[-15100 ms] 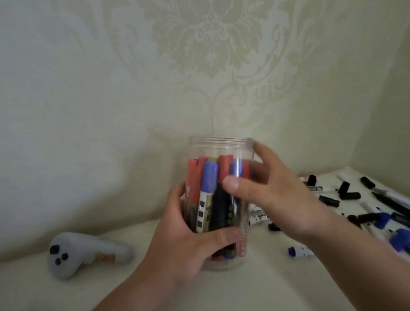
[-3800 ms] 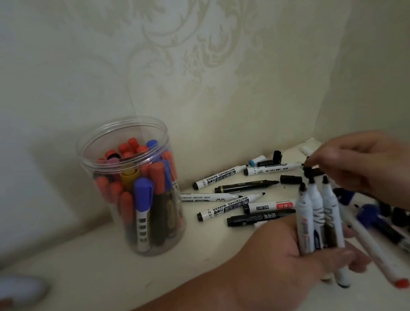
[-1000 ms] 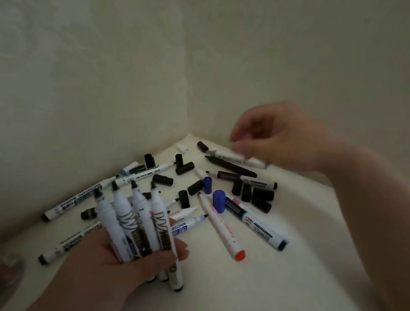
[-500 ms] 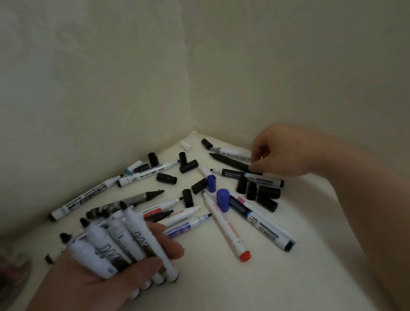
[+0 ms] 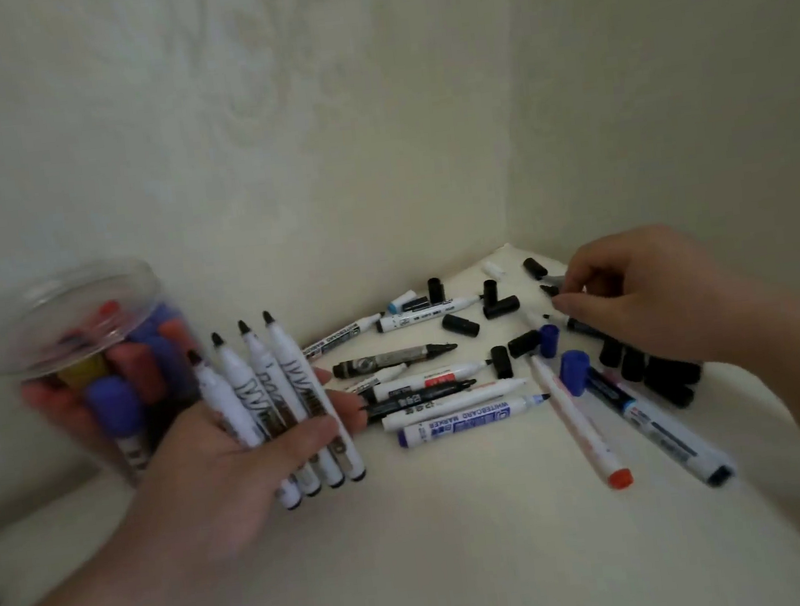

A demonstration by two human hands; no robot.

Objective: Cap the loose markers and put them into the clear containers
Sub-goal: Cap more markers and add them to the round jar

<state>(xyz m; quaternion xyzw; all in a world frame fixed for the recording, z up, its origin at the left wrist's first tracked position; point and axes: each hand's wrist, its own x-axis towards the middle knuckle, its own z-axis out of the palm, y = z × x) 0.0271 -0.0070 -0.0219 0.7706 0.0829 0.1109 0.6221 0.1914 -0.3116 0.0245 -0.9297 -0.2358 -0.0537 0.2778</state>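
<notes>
White uncapped markers (image 5: 269, 395), four, clamped in curled left hand (image 5: 237, 468), right hand (image 5: 649, 296) curled over black plastic caps (image 5: 670, 375) at surface's back corner, grip indeterminate

The clear container (image 5: 149, 284) at the left of the frame is seen to be transparent plastic, glossy, with light caught along its rim; finer finish is lost to blur. The four uncapped markers (image 5: 270, 400) just right of it are shown with smooth white plastic barrels printed in black, ending in matt black tips. The loose caps (image 5: 459, 324) at centre right are of black plastic with a slight sheen, and a blue cap (image 5: 574, 373) is of similar smooth plastic. A black marker (image 5: 394, 357) at the centre is marked by a dull, mottled barrel. The tabletop (image 5: 465, 567) is rendered matt, cream and even. The wallpaper (image 5: 267, 94) is seen as matt, with a faintly raised pattern.
</notes>
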